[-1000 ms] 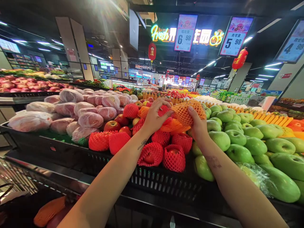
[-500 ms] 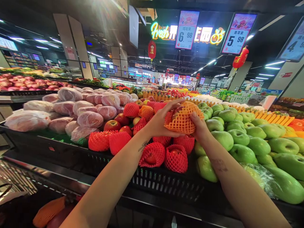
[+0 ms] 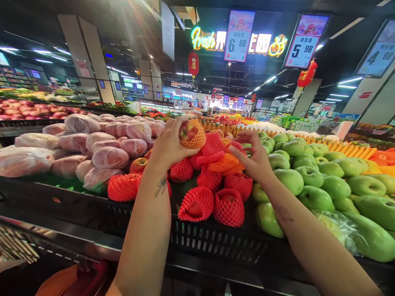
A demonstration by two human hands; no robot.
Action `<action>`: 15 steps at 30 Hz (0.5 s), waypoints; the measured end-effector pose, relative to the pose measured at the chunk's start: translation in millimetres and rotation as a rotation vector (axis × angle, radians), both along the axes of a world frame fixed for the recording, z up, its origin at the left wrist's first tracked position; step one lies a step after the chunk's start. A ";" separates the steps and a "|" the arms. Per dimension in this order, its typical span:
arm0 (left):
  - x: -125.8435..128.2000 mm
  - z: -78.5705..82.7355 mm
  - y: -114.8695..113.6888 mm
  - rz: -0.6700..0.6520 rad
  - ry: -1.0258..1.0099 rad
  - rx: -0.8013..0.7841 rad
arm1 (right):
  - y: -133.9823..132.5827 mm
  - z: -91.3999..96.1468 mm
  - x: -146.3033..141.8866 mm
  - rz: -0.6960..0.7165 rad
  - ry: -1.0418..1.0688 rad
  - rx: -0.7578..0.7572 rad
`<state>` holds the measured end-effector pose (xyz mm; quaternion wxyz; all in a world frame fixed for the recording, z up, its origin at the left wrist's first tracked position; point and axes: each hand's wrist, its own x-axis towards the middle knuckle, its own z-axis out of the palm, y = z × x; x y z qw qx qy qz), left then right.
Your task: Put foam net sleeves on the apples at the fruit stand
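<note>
My left hand (image 3: 171, 142) is raised over the left part of the apple pile, its fingers closed round a red-yellow apple (image 3: 187, 132) partly covered by an orange foam net. My right hand (image 3: 251, 154) hovers at the right edge of the pile, fingers apart and curved, holding nothing. Close to its thumb lies an orange foam net (image 3: 226, 164); whether fruit is inside is hard to see. Red-netted apples (image 3: 228, 206) sit below and between the hands. The wrist of my left arm hides part of the pile.
Green apples (image 3: 314, 176) are heaped on the right, with crumpled clear plastic (image 3: 335, 230) at their front. Film-wrapped pinkish produce (image 3: 110, 157) fills the left. A black slotted crate wall (image 3: 216, 242) runs along the front. Price signs (image 3: 239, 37) hang overhead.
My hands have parted: the left moved left, now holding an apple alone, while the right stays at the right with opened fingers. An orange net now lies on the pile beside it.
</note>
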<state>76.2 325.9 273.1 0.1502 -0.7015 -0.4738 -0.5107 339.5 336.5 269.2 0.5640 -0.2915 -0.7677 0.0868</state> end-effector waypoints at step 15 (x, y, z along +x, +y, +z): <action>18.8 0.4 -32.5 0.092 0.474 -0.855 | 10.5 -10.7 2.9 -0.045 -0.711 0.142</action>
